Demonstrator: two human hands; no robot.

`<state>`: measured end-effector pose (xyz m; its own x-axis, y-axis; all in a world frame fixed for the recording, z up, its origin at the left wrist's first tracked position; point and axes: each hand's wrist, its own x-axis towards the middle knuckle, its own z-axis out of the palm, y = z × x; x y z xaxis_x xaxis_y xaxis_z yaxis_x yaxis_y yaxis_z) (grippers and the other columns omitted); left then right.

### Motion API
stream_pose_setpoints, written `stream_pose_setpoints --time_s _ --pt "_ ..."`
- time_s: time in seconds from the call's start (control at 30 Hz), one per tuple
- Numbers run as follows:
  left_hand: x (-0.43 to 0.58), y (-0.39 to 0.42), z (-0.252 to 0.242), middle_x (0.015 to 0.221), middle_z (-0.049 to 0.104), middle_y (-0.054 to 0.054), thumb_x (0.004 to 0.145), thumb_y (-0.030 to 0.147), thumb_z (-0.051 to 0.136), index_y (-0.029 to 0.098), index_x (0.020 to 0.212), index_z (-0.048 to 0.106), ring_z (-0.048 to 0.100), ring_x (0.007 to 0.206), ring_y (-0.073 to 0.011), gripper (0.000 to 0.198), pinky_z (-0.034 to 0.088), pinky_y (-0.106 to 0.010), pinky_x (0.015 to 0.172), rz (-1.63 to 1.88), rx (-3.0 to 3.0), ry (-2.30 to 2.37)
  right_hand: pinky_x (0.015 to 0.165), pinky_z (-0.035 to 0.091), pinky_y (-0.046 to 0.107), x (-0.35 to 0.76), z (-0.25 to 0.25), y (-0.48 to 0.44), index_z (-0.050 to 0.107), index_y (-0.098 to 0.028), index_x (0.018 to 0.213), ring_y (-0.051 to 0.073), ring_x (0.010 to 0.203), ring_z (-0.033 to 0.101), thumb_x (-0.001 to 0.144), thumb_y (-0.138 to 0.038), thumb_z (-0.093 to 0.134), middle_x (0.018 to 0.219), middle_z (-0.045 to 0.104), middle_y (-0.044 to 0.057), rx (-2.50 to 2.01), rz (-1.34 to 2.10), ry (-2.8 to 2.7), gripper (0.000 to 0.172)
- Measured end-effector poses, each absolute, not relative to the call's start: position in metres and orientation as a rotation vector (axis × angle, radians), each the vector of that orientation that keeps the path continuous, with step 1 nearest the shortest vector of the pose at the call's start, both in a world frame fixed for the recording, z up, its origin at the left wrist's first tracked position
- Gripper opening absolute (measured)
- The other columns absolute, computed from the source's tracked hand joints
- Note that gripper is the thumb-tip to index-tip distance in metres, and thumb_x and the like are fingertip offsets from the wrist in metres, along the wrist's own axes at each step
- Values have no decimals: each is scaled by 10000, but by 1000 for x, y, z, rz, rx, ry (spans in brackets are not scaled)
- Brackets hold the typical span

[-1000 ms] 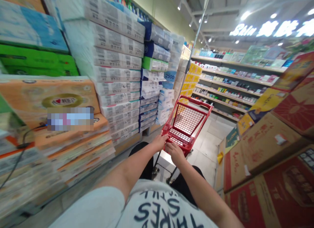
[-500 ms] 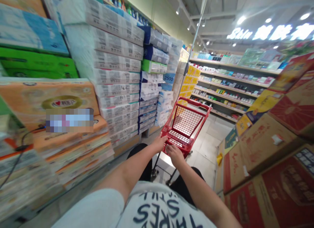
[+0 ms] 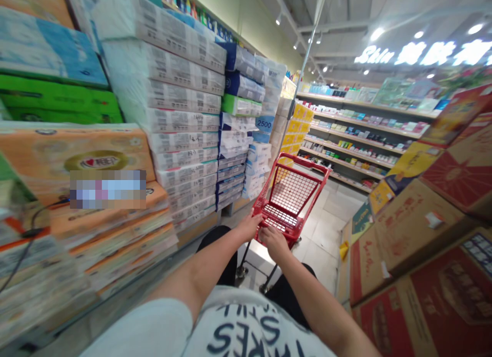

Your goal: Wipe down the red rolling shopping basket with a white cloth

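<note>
Where both your hands meet the red shopping cart (image 3: 294, 193), they sit together at its near end, with no gap to cross before contact. Your left hand (image 3: 250, 227) touches the cart's near left corner, its fingers laid forward over the frame; your right hand (image 3: 273, 242) lies just beside it, knuckles bent over the near edge. The undersides are out of sight, so you cannot tell whether either hand is fully wrapped around the bar. From there the cart stretches forward and a little to the right, its long axis leading away from your body. Your left hand reaches slightly farther along it than your right, though both touch it. Left of the cart rises a stack of wrapped packs (image 3: 184, 105); right of it, nearer your body, stand cardboard boxes (image 3: 418, 218); beyond it run stocked shelves (image 3: 361, 139).
</note>
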<state>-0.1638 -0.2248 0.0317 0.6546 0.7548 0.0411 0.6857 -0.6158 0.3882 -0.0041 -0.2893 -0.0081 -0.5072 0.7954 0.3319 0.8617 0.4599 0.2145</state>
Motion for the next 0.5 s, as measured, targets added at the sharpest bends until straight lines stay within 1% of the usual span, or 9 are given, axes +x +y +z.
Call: stream_pose_setpoints --time_s 0.1,0.27,0.33,0.43,0.5 --pt "-164 -226 33 1507 370 -29 913 248 476 209 1397 454 103 1471 -306 487 282 -402 1176 287 2543 1150 911 399 392 -5 -8 -292 625 -175 1159 236 998 511 925 -149 480 1130 634 107 -1506 -571 -2493 277" --pt "-163 -226 30 1515 357 -33 914 246 476 203 1434 408 99 1469 -321 526 279 -420 1174 278 2556 1142 843 378 367 -9 -9 -298 659 -180 1063 210 895 516 920 -115 468 1058 657 92 -1573 -575 -2516 247" --pt "-162 -224 28 1515 356 -36 911 220 468 200 1436 406 95 1471 -315 529 276 -410 1176 267 2560 1134 856 367 373 -10 -7 -298 641 -180 1114 214 933 513 939 -135 450 1091 648 95 -1581 -578 -2510 263" --pt "-161 -221 24 1514 359 -36 910 195 457 210 1433 408 81 1477 -284 525 259 -392 1185 268 2562 1141 918 338 394 -9 -3 -297 579 -177 1238 229 1041 493 968 -167 409 1197 611 106 -1605 -587 -2494 320" --pt "-160 -219 22 1514 360 -31 919 227 463 219 1436 404 80 1478 -285 521 254 -403 1187 280 2562 1146 933 328 388 -8 -4 -298 589 -174 1230 228 1030 500 962 -161 418 1178 623 104 -1630 -580 -2505 318"
